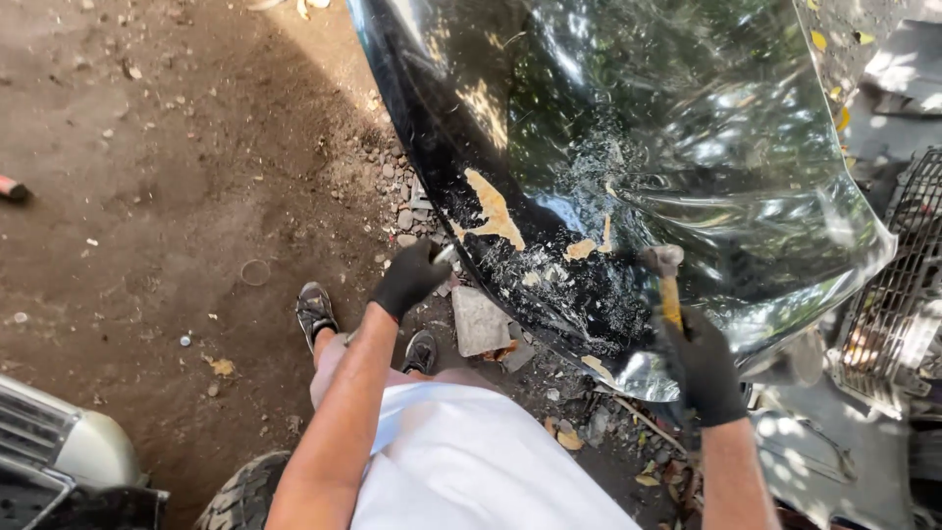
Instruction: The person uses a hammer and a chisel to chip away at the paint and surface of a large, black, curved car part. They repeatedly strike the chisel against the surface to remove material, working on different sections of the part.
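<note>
A shiny black car body panel (648, 128), dented and with paint chipped off in tan patches, fills the upper right. My right hand (702, 368), in a black glove, grips a hammer (667, 280) by its yellow handle; the metal head rests against the damaged spot. My left hand (410, 278), also in a black glove, presses against the panel's left edge and seems to hold a small metal piece there, mostly hidden.
Bare dirt ground with stones and rubble lies below the panel. A flat stone (479, 320) sits by my feet. A tyre (245, 491) and silver car part (69, 451) are at lower left. A grille (898, 294) stands at right.
</note>
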